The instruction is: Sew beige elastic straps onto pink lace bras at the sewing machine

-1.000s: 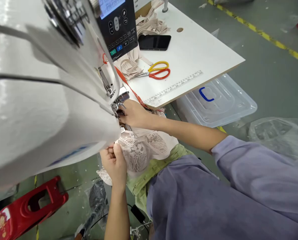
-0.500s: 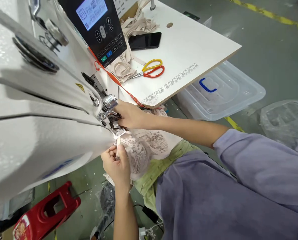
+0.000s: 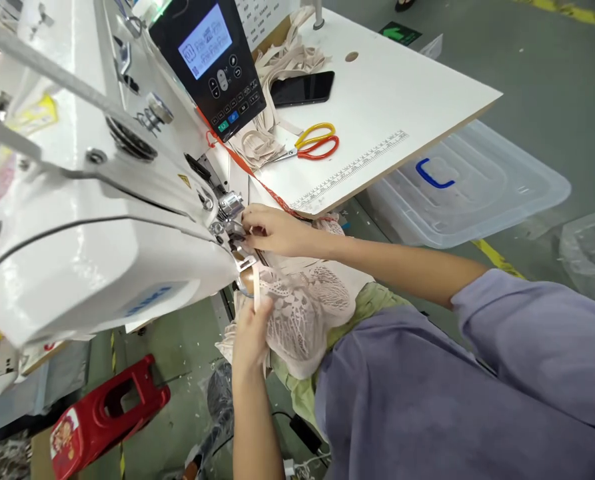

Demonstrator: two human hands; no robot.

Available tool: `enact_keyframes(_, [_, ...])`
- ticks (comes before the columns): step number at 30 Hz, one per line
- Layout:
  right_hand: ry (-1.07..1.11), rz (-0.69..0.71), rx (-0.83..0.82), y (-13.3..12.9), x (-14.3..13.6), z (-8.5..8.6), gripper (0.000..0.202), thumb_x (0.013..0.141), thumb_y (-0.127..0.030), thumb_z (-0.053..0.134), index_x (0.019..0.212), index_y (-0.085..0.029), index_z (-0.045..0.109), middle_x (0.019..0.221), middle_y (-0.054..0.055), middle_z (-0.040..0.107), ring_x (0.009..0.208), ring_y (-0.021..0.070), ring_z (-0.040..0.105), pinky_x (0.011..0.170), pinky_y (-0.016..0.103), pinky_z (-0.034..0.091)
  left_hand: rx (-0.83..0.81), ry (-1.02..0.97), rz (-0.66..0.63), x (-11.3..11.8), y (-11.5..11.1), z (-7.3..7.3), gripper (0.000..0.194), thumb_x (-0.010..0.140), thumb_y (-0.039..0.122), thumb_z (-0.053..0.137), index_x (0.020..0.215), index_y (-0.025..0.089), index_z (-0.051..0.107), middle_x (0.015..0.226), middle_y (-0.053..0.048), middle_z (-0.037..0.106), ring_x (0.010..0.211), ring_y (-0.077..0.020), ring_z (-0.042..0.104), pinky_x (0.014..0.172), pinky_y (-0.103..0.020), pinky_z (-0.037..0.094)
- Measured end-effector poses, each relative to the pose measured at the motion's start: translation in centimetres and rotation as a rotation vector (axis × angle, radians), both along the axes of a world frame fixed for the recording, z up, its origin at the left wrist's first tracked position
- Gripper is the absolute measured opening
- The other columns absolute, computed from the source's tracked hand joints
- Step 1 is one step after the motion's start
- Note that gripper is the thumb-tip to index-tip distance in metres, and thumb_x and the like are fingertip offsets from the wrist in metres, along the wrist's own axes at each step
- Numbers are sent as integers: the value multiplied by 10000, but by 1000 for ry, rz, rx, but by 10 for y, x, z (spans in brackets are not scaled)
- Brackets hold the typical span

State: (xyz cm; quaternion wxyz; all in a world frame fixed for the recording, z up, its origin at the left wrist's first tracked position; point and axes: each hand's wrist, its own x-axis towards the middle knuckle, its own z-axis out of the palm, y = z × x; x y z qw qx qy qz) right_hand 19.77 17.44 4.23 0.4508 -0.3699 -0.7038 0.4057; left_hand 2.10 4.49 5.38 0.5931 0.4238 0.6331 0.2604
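Note:
A narrow pale strap (image 3: 256, 285) runs down from the sewing machine's presser foot (image 3: 246, 264), and my left hand (image 3: 251, 333) pinches it between thumb and fingers. Just above, beside the needle area, my right hand (image 3: 280, 232) has its fingers curled close to the metal parts; what its fingertips hold is hidden. Pale lace cups (image 3: 297, 327) hang below the foot, between my hands and my lap. The white machine head (image 3: 102, 267) fills the left side.
On the white tabletop (image 3: 407, 87) are yellow-and-red scissors (image 3: 317, 141), a black phone (image 3: 303, 89) and a heap of beige straps (image 3: 257, 147). A control panel (image 3: 210, 67) stands behind. A lidded plastic box (image 3: 477, 193) and a red stool (image 3: 110, 413) are lower down.
The view has shifted, showing more of the machine head. My left hand is lower relative to the presser foot, with more strap showing. My right hand's fingers have lifted and curled near the needle area.

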Motion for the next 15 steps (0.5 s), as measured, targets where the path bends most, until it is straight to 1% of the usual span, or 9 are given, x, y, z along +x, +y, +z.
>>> enact_keyframes(2, [-14,42,-51,-10,11,5,135,875,-242,617,791,-157,554,934,20,529,816,130,503,766,285,390,-127,-294,-21,13,-12,-4,586,699,602,774,1091,171,705,988,-118,743,973,-310,711,858,-413,568])
enact_keyframes(4, [-27,85,-82,-19,24,11,169,885,-262,621,780,-158,539,902,-1,511,767,108,482,737,271,381,-186,-494,-22,30,-26,-9,707,640,591,819,1202,184,683,1072,-130,745,1044,-348,707,917,-457,564])
enact_keyframes(6, [-15,126,-94,-27,37,17,177,897,-272,614,786,-161,532,872,-17,500,736,94,459,705,256,368,-209,-597,-14,47,-37,-14,775,612,583,840,1252,181,666,1105,-140,744,1082,-372,700,960,-490,550])
enact_keyframes(8, [13,141,-113,-34,47,20,182,902,-285,617,793,-162,539,823,-32,492,715,89,444,681,247,357,-211,-637,-13,59,-44,-25,777,610,595,837,1232,158,677,1083,-153,748,1087,-382,697,982,-509,536])
enact_keyframes(10, [77,158,-182,-40,51,14,173,900,-300,630,816,-162,567,784,-38,508,709,90,455,667,239,359,-196,-606,-40,64,-45,-39,766,623,650,805,1179,133,699,1054,-165,751,1079,-376,696,989,-509,527])
enact_keyframes(11, [137,166,-256,-43,52,8,171,898,-308,637,833,-161,582,785,-33,538,716,92,479,662,236,368,-174,-529,-82,64,-44,-47,759,638,692,771,1146,132,711,1038,-161,753,1067,-361,697,985,-495,528])
enact_keyframes(12, [236,151,-377,-47,52,-1,169,884,-310,659,847,-160,591,797,-23,579,723,96,512,655,234,381,-144,-416,-140,61,-43,-54,744,657,730,735,1106,137,725,1018,-150,756,1048,-340,697,977,-473,530])
enact_keyframes(14, [493,42,-676,-52,52,-26,191,841,-298,709,857,-159,578,840,13,658,720,109,577,629,232,416,-58,-121,-296,52,-40,-65,675,703,769,667,990,164,754,945,-108,758,975,-285,696,935,-408,541])
enact_keyframes(15, [676,-110,-847,-54,54,-40,226,785,-262,753,836,-164,555,808,16,669,667,111,580,598,236,428,-34,-45,-333,46,-41,-68,602,721,735,683,908,168,761,896,-95,754,937,-271,688,911,-387,541])
